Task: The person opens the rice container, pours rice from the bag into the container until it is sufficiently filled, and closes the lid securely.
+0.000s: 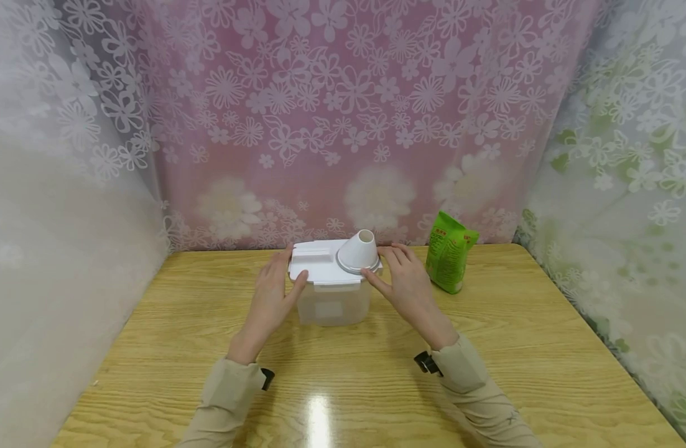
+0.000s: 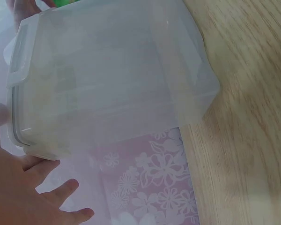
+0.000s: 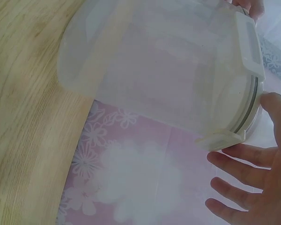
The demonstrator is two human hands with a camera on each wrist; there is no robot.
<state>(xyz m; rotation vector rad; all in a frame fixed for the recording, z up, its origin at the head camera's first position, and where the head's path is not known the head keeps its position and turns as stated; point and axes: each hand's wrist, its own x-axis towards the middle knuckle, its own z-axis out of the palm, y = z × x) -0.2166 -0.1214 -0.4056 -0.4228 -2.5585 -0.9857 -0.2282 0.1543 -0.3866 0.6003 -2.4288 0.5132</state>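
A clear plastic storage container [image 1: 333, 310] with a white lid [image 1: 315, 266] stands upright on the table. A white cone-shaped cap [image 1: 358, 251] rises from the lid's right part. My left hand [image 1: 271, 292] holds the lid's left end, thumb on top and index finger at the side latch [image 2: 40, 152]. At the right end, my right hand [image 1: 407, 289] holds likewise, its thumb near the cone and its index finger against another side latch [image 3: 220, 140]. The other fingers of both hands spread past the latches. I see nothing inside the container's clear wall [image 3: 154, 61].
A green printed bag [image 1: 448, 252] stands behind and to the right of my right hand. The wooden table [image 1: 169, 348] has a floral pink curtain [image 1: 320, 124] along its back edge and pale curtains at both sides.
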